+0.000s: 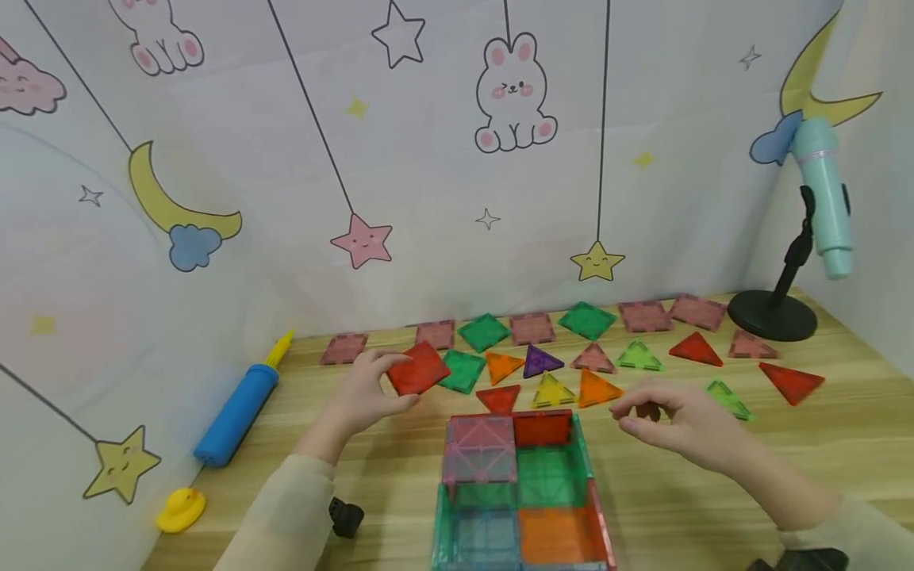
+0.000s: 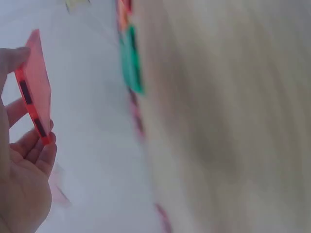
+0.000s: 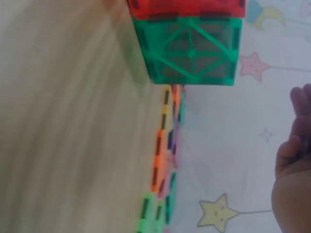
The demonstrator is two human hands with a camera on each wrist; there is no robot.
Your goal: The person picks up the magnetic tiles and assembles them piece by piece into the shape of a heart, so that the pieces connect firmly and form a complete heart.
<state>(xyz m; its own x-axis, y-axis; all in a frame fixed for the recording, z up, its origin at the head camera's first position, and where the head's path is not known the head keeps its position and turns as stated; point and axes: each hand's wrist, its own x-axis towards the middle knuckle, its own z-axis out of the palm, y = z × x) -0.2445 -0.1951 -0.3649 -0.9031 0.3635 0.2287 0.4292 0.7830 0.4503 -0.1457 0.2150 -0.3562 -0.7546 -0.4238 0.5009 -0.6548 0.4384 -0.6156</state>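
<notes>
Left hand (image 1: 364,390): pinching red square translucent plastic tile (image 1: 421,369), raised near wooden table (image 1: 678,500)'s back edge
Right hand (image 1: 685,422): empty, fingers loosely curled
Multicoloured plastic-tile box (image 1: 543,430): building seems underway; next move likely calls for aligning edges

A light-blue microphone (image 1: 828,202) sits tilted in a black stand (image 1: 771,316). A blue pump (image 1: 237,416) lies near a yellow duck (image 1: 182,510). Behind hangs a printed cloth (image 1: 428,151).
</notes>
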